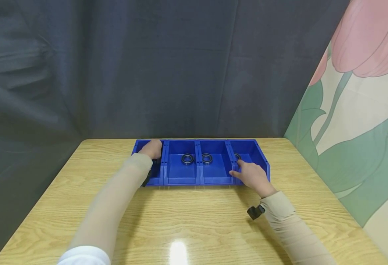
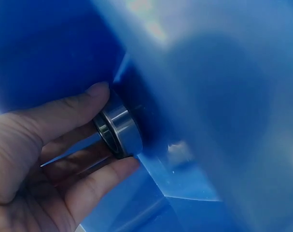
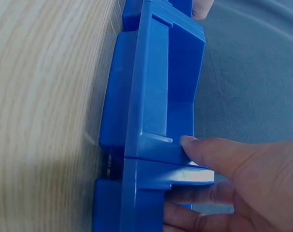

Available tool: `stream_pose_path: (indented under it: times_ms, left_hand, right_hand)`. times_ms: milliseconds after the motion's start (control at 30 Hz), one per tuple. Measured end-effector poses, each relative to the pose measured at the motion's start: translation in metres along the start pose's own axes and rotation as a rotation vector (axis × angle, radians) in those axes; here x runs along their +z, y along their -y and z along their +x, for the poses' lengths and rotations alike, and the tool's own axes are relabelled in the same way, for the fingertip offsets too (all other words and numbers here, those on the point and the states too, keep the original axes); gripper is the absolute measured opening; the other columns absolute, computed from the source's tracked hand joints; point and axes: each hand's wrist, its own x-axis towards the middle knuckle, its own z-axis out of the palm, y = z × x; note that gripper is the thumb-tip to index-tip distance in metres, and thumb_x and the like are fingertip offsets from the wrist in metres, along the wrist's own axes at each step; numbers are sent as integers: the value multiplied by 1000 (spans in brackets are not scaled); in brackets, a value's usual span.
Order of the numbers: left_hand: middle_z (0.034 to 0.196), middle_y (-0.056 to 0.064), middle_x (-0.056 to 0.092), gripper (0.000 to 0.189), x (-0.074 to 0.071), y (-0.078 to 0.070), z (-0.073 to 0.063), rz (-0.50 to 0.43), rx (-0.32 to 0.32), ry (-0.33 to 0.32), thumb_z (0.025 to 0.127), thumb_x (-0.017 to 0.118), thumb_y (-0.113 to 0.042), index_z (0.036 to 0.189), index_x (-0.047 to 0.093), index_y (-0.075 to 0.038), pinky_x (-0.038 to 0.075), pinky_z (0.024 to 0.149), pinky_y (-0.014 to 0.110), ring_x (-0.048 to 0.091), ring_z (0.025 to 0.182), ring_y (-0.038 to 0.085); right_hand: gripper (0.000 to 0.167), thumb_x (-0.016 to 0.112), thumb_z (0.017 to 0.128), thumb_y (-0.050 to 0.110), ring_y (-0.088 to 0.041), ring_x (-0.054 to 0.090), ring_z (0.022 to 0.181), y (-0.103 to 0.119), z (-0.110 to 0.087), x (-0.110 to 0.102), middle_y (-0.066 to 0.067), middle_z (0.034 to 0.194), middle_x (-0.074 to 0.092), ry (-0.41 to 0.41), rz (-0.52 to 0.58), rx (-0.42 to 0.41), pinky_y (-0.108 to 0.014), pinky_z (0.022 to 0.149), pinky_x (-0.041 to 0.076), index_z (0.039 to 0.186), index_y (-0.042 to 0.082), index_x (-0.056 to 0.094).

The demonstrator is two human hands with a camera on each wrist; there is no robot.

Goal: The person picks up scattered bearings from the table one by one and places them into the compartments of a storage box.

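Observation:
In the leftmost blue bin, my left hand [image 1: 152, 149] pinches a metal ball bearing [image 2: 118, 126] between thumb and fingers, close to the bin's side wall. My right hand [image 1: 252, 175] reaches into the rightmost bin [image 1: 262, 159]. Its thumb lies on the near-left side of the divider [image 2: 223, 116], while its fingers dip down on the other side. Beside those fingertips a second bearing [image 1: 237, 156] shows partly, against the divider. Whether the fingers touch it is hidden. Bearings also lie flat in the two middle bins, one bearing [image 1: 187, 159] left and another bearing [image 1: 207, 158] right.
The joined bins stand in a row on a wood-grain table [image 1: 194, 217], near its back edge. A dark curtain [image 1: 180, 70] hangs behind it. At the right is a wall with a tulip pattern [image 1: 362, 129]. A black wrist camera [image 1: 256, 212] sits below the right cuff.

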Motion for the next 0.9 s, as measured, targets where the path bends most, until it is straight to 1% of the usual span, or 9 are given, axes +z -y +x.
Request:
stream_pose_path:
  times_ms: [133,200,433,633,767,833,900]
  left_hand:
    - [76,7,52,17,3,1,0,-1,-13,-9,92,50,5,79,57,-5,40,59,31,48,68,20]
    - [75,7,52,19,4,1,0,-9,-23,-12,92,51,4,77,58,-5,41,58,31,48,67,20]
    - [74,8,54,21,6,1,3,-20,-28,-35,94,50,3,76,59,-5,41,57,30,50,65,20]
    - [79,10,58,19,7,0,2,-41,-42,-31,95,49,2,84,63,-3,42,59,31,53,69,20]
    - [84,10,60,18,8,1,2,-47,-53,-29,96,49,2,86,63,-3,43,61,31,53,71,21]
    - [80,9,58,21,8,2,3,-48,-56,-20,95,48,2,80,61,-4,43,60,31,53,70,21]
    - [72,7,52,24,6,4,3,-36,-48,-6,93,50,3,72,56,-6,41,57,30,49,65,19]
  right_hand:
    - [66,62,93,41,-20,53,61,0,0,1,-13,89,65,1,4,-5,-32,53,41,137,-5,47]
    - [65,62,93,41,-20,53,61,0,0,1,-13,88,64,0,3,-6,-32,53,40,137,-4,47]
    - [65,62,93,42,-21,54,63,-1,0,0,-16,93,66,-11,-7,-13,-34,54,43,136,-4,48]
    - [64,62,92,42,-22,54,65,-1,0,0,-18,97,67,-15,-10,-18,-37,56,46,135,-4,49]
    - [64,62,93,42,-22,54,65,0,0,0,-18,98,67,-9,-7,-14,-36,56,45,136,-4,48]
    - [65,62,93,42,-22,54,65,0,0,0,-18,97,67,-8,-8,-12,-36,56,45,136,-4,48]
    - [65,62,93,42,-21,54,63,0,0,0,-16,93,66,-5,-8,-14,-35,55,44,137,-5,48]
